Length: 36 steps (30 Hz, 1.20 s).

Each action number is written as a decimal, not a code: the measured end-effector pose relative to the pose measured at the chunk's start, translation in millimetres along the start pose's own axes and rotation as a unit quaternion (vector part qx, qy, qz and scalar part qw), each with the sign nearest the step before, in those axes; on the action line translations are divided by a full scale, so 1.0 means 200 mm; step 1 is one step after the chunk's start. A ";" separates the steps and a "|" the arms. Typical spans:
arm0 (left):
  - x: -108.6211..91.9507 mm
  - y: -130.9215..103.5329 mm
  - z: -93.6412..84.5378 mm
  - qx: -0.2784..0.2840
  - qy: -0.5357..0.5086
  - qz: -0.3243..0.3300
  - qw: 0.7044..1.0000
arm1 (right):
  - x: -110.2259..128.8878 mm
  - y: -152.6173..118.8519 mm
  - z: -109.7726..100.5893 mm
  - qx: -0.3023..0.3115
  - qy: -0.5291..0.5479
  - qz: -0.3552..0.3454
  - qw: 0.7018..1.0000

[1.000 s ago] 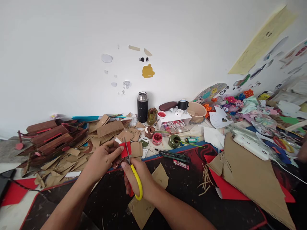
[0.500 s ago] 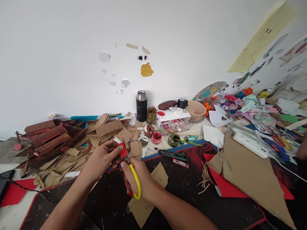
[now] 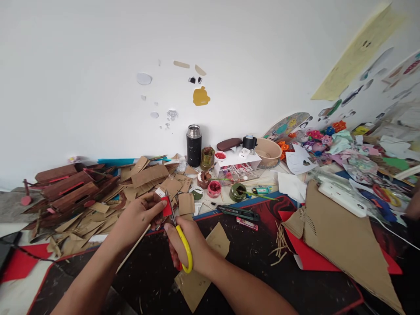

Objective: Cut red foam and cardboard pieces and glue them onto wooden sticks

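Note:
My left hand (image 3: pixel 144 213) pinches a small piece of red paper (image 3: pixel 167 207) between thumb and fingers. Gripped in my right hand (image 3: pixel 183 240) is a pair of scissors (image 3: pixel 184 247) with yellow and red handles. Its blades point away from me and lie along the right edge of the red paper. A thin pale stick (image 3: pixel 134 248) slants below my left hand. Under my right wrist, a piece of brown cardboard (image 3: pixel 219 240) lies on the dark mat (image 3: pixel 256 280). The fingers of my right hand are partly hidden behind the handle.
Cardboard scraps (image 3: pixel 82 227) and brown model boats (image 3: pixel 72 186) crowd the left. Open paint pots (image 3: pixel 214 189), a black flask (image 3: pixel 194 146) and a utility knife (image 3: pixel 238 212) stand or lie ahead. A large cardboard sheet (image 3: pixel 341 245) covers red paper at right.
The scissors' blades have shifted slightly left against the red paper, and less of the red shows. My left hand has tilted a little, and more of the pale stick is visible below it.

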State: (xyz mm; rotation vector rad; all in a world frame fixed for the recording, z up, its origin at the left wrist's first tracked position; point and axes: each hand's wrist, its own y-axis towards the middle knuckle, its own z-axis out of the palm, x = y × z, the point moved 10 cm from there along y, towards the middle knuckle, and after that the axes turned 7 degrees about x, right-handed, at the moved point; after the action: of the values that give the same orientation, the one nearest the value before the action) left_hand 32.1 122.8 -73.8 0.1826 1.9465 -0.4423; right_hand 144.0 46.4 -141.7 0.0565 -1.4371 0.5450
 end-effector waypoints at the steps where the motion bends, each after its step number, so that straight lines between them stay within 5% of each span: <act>1: 0.00 0.00 0.00 0.004 0.005 0.002 1.000 | 0.00 0.00 0.00 -0.002 -0.004 0.007 1.000; 10: -0.11 -0.03 -0.07 0.003 0.029 0.018 0.999 | 0.04 -0.02 -0.03 -0.020 0.032 -0.026 0.999; 15: -0.07 -0.02 -0.11 -0.008 0.049 0.005 0.999 | 0.14 -0.04 -0.14 -0.076 0.089 -0.070 0.991; 25: 0.02 0.07 0.01 -0.050 0.265 0.082 0.959 | 0.16 -0.04 -0.22 -0.118 0.109 -0.075 0.984; 36: 0.12 0.10 0.10 -0.050 0.307 0.082 0.947 | 0.13 -0.03 -0.18 -0.092 0.083 -0.091 0.988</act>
State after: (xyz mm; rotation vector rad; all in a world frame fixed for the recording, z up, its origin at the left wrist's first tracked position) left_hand 45.8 132.4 -108.0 0.4565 2.5324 -0.1821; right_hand 181.1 62.9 -120.7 -0.0033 -1.2985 0.2595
